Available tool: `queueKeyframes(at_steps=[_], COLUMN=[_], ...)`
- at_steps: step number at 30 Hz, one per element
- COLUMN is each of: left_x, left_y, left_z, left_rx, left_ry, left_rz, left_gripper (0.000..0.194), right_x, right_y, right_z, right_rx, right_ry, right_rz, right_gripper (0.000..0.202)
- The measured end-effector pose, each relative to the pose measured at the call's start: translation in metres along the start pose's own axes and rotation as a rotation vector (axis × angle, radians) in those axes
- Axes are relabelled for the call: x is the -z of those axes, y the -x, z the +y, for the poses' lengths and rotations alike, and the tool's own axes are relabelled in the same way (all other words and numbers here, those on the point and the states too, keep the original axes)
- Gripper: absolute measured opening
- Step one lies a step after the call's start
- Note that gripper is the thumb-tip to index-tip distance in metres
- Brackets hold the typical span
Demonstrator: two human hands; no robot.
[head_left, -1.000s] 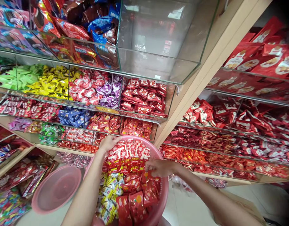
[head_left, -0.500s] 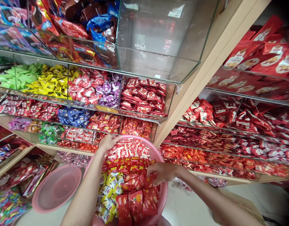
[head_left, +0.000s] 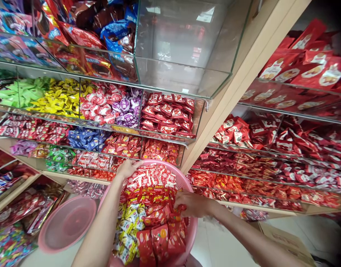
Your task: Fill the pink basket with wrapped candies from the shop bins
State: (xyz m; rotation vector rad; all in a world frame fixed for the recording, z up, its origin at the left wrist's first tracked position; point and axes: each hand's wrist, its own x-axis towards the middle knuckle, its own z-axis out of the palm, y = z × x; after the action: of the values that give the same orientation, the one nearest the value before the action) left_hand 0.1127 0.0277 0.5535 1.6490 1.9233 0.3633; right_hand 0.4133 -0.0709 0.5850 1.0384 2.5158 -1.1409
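Observation:
A pink plastic basin (head_left: 190, 226) full of wrapped candy is in front of me at lower centre. My left hand (head_left: 128, 169) is closed over its far left rim. My right hand (head_left: 195, 204) reaches in over the right side, its fingers curled round a red candy packet (head_left: 182, 208); the fingertips are partly hidden. Larger red packets (head_left: 160, 237) lie at the near right of the basin, yellow-and-white wrapped candies (head_left: 128, 227) at the near left. Toward the far rim are small red-and-white candies (head_left: 151, 175).
Glass-fronted shelves (head_left: 170, 135) of sorted candy stand right behind the basin, split by a slanting wooden post (head_left: 228, 87). An empty pink basin (head_left: 67, 224) sits on the floor at left. A cardboard box (head_left: 284, 241) lies at lower right.
My right hand's fingers have drawn closer together on the red packet and the hand has shifted slightly. The left hand keeps its hold on the rim. The view has moved a little.

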Motion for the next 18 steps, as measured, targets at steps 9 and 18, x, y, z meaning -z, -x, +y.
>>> queueKeyframes(at_steps=[9, 18], left_x=[-0.001, -0.004], left_y=[0.000, -0.004], left_z=[0.000, -0.006], left_rx=[-0.006, -0.020], left_ry=[0.008, 0.015], left_rz=[0.012, 0.029], left_gripper=[0.051, 0.051], right_x=[-0.011, 0.000], right_y=[0.006, 0.009], right_z=[-0.017, -0.021], right_rx=[-0.062, -0.092], right_ry=[0.046, 0.044], right_rz=[0.067, 0.082], right_gripper=[0.023, 0.029])
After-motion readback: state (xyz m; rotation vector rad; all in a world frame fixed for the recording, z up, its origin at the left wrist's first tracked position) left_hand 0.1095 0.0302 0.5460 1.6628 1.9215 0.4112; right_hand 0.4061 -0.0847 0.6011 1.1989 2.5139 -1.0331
